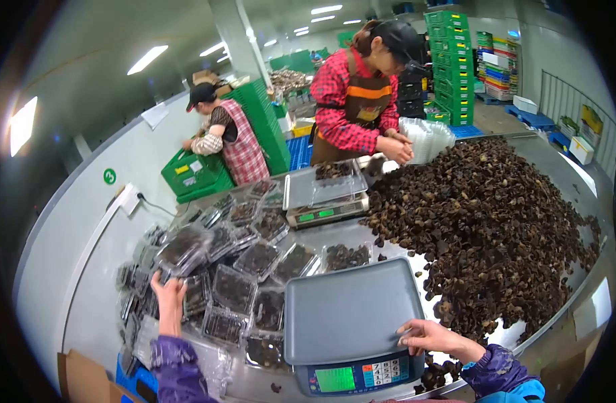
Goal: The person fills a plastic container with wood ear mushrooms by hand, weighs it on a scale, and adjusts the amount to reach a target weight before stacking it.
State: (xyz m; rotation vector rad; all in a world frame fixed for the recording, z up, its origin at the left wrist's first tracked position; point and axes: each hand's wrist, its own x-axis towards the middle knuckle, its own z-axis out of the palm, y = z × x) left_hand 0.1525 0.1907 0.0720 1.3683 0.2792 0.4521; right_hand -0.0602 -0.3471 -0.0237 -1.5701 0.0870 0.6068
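Observation:
My left hand is raised over the left side of the table with its fingers apart. Just beyond its fingertips, a clear plastic box with dark contents is blurred by motion, while the hand looks sharp. Below lies a heap of similar filled boxes. On the right, my right hand has loosely bent fingers at the right edge of the grey weighing scale. Nothing shows in those fingers or on the scale's tray. A big pile of dark dried fungus spreads beyond that hand.
Across the table a co-worker in a brown apron stands behind a second scale. Another person bends over green crates at the left. An open filled box sits between the scales. A cardboard box is at lower left.

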